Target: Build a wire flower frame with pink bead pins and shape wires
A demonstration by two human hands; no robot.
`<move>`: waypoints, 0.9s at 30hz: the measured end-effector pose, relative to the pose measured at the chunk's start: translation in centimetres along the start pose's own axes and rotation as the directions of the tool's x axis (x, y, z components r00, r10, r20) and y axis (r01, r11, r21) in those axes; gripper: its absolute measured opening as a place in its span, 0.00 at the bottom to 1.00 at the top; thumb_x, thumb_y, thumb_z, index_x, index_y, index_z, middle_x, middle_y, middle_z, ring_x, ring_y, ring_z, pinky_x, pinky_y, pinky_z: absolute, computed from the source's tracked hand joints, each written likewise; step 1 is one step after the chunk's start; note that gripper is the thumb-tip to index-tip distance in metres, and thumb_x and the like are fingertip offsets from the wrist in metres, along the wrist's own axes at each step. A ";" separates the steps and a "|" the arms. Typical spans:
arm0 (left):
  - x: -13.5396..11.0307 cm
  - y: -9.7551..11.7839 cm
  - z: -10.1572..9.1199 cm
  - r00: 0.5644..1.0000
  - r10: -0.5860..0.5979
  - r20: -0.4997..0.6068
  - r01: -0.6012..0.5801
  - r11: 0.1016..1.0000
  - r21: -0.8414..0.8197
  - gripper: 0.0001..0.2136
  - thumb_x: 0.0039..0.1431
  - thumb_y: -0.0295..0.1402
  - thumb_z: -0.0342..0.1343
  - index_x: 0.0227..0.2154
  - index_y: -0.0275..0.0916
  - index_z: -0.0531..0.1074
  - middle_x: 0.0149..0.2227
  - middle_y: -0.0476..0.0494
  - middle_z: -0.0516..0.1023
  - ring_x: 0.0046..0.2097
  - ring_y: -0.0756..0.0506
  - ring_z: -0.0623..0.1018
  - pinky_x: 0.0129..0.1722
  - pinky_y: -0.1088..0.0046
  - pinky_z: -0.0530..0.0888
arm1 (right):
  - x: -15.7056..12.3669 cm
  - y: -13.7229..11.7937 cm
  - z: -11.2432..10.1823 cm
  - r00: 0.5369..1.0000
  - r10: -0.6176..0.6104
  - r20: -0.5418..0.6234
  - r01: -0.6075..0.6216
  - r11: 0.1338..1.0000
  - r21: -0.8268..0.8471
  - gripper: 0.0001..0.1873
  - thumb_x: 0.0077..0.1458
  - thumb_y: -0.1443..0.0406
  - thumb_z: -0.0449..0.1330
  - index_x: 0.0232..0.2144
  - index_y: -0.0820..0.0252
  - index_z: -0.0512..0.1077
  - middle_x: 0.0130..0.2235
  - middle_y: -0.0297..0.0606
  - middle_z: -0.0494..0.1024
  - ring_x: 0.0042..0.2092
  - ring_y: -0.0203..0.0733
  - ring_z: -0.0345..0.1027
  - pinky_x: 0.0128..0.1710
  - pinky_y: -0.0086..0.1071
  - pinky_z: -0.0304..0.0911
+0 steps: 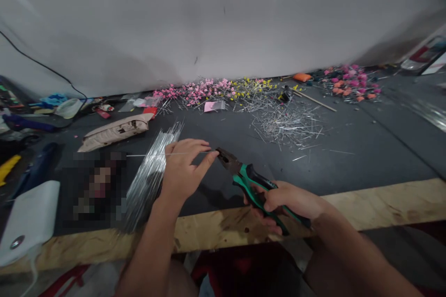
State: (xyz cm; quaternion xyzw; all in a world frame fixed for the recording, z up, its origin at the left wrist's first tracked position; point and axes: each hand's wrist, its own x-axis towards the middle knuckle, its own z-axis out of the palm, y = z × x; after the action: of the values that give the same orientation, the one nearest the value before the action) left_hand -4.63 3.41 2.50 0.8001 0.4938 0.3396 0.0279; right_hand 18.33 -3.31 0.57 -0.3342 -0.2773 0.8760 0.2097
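In my right hand (275,204) is a pair of combination pliers (249,178) with green and black handles; my fingers wrap round both handles. The jaws point up and left, and meet the end of a thin metal wire (146,154). My left hand (188,162) pinches this wire close to the jaws, and the wire runs out leftward past the hand. Whether the jaws are fully closed on it is too small to tell. Beneath and left of my left hand lies a bundle of long straight wires (151,167). Short cut wire pieces (287,123) are heaped beyond the pliers.
Pink flower heads on wires (209,90), yellow ones (251,88) and a magenta and orange cluster (351,81) line the wall. A beige pouch (116,131) lies left. A white power bank (31,220) with a cable sits at the table's wooden edge (216,225).
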 end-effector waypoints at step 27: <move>-1.0 -0.3 0.6 0.958 -0.230 0.170 0.283 0.852 -0.440 0.12 0.50 0.38 0.59 0.38 0.42 0.73 0.37 0.47 0.77 0.34 0.49 0.76 0.35 0.74 0.73 | 0.0 -0.6 0.3 1.000 -0.007 0.022 0.007 0.999 0.031 0.13 0.39 0.70 0.54 0.32 0.65 0.68 0.26 0.35 0.67 0.22 0.32 0.58 0.18 0.27 0.55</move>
State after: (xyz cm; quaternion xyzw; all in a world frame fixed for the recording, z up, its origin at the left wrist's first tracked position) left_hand -4.76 2.94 1.40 0.7150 0.4991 0.3949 0.2892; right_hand 18.19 -2.98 1.11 -0.3203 -0.2671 0.8832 0.2148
